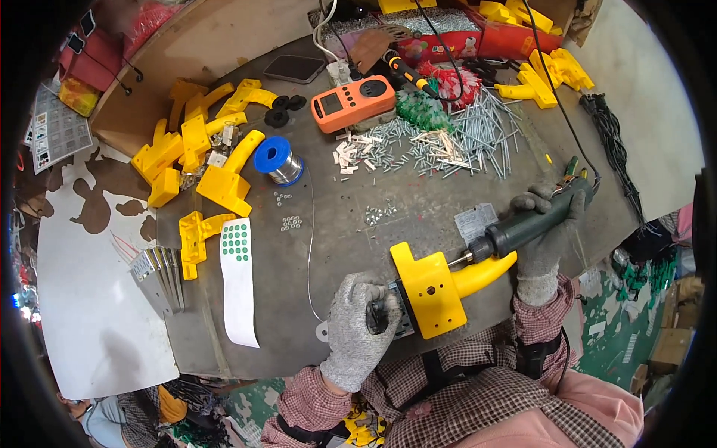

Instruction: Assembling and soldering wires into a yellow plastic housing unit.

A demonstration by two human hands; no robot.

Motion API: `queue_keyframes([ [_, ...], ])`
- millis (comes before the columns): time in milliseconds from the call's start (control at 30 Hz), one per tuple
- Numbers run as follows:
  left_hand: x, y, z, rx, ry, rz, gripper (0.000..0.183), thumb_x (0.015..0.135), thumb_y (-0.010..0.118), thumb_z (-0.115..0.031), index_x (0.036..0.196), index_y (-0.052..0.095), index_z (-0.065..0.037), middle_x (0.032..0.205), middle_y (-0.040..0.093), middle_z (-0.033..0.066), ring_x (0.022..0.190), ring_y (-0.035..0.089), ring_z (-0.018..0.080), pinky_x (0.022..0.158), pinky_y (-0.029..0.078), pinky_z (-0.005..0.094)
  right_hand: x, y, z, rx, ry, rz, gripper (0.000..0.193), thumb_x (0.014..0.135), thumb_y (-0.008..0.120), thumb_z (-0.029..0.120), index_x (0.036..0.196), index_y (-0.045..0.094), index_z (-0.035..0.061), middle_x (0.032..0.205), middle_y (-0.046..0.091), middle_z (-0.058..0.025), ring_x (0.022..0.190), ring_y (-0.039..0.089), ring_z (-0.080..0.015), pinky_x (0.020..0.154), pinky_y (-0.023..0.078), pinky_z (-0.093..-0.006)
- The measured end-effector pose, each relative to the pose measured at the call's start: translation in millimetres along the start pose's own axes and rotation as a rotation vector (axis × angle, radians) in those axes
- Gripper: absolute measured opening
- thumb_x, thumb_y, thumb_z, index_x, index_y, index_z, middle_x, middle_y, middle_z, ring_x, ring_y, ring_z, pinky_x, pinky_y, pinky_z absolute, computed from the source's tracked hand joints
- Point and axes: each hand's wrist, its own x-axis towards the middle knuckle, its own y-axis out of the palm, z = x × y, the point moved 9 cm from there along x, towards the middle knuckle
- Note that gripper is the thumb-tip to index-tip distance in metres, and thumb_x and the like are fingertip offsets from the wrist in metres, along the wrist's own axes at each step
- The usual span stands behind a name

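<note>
Near the front edge, a yellow plastic housing (429,299) with a curved handle lies at a tilt. My gloved left hand (357,327) is closed on its left side, around a dark and metal part (402,308) set against the housing; the fingers partly hide a dark round piece there. In my gloved right hand (544,237) is a dark green electric screwdriver (526,225), gripped by its body. Its bit (460,260) points left and meets the housing beside the handle; the exact contact spot is too small to tell.
Behind lie piled long screws (482,134), an orange multimeter (353,104) and a blue solder spool (278,160). Yellow housings (224,183) stand at left, near a white strip of green stickers (239,291). A black cord (571,123) hangs to the screwdriver; bundled black cables (616,153) lie right.
</note>
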Motion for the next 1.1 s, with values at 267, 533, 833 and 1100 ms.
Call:
queue_keyframes([
  [267,1.3,0.0,-2.1,0.041,0.003,0.009,0.018,0.082,0.07,0.004,0.092,0.056,-0.003,0.098,0.059,0.0135,0.085,0.062,0.0264,0.074,0.052,0.0341,-0.5,7.7,5.3,-0.013,-0.07,0.078,0.043,0.093,0.062,0.054,0.104,0.054,0.0135,0.085,0.056,0.001,0.083,0.06,-0.0184,0.078,0.052,-0.0454],
  [533,3.2,-3.1,-5.9,-0.039,-0.056,-0.024,0.023,0.082,0.073,0.005,0.098,0.059,-0.003,0.106,0.061,0.015,0.095,0.066,0.0242,0.08,0.054,0.031,0.2,-2.6,8.2,-0.026,-0.045,0.054,0.043,0.094,0.062,0.054,0.105,0.054,0.0136,0.087,0.057,0.0008,0.085,0.061,-0.0183,0.082,0.051,-0.0471],
  [833,6.7,-2.9,-5.1,0.02,-0.034,0.044,0.022,0.082,0.073,0.003,0.103,0.066,-0.002,0.105,0.066,0.0152,0.096,0.067,0.0292,0.083,0.054,0.0359,1.7,3.6,5.2,-0.036,-0.069,0.002,0.042,0.093,0.065,0.054,0.105,0.054,0.0145,0.086,0.056,0.0008,0.082,0.058,-0.0179,0.08,0.05,-0.0423],
  [1100,5.5,-3.3,-12.3,0.115,0.025,0.015,0.021,0.08,0.074,0.0,0.101,0.071,-0.004,0.104,0.069,0.0148,0.095,0.066,0.0339,0.085,0.051,0.0402,-1.2,13.9,4.1,-0.103,-0.073,0.133,0.044,0.095,0.063,0.051,0.107,0.055,0.0098,0.089,0.061,-0.0025,0.086,0.063,-0.0181,0.084,0.055,-0.0408],
])
